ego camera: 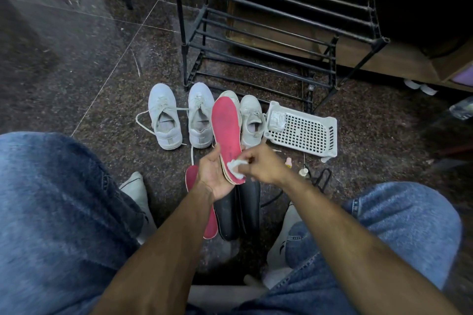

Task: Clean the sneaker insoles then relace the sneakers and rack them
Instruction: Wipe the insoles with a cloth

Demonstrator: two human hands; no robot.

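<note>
My left hand [213,174] grips the heel end of a red insole [226,128], holding it upright above the floor. My right hand [258,163] pinches a small white cotton wad [234,167] and presses it against the insole's lower part. A second red insole [208,220] and two black insoles [238,212] lie on the floor under my hands. Several white sneakers stand in a row beyond: one with a loose lace [165,116], another [201,115], and one [252,120] on the right; a further one is mostly hidden behind the held insole.
A black metal shoe rack [281,23] stands behind the sneakers. A white perforated plastic basket [304,130] lies to the right with a clear wrapped item in it. Small bottles [289,162] and a black cable [320,181] lie near my right forearm. My knees in blue jeans frame both sides.
</note>
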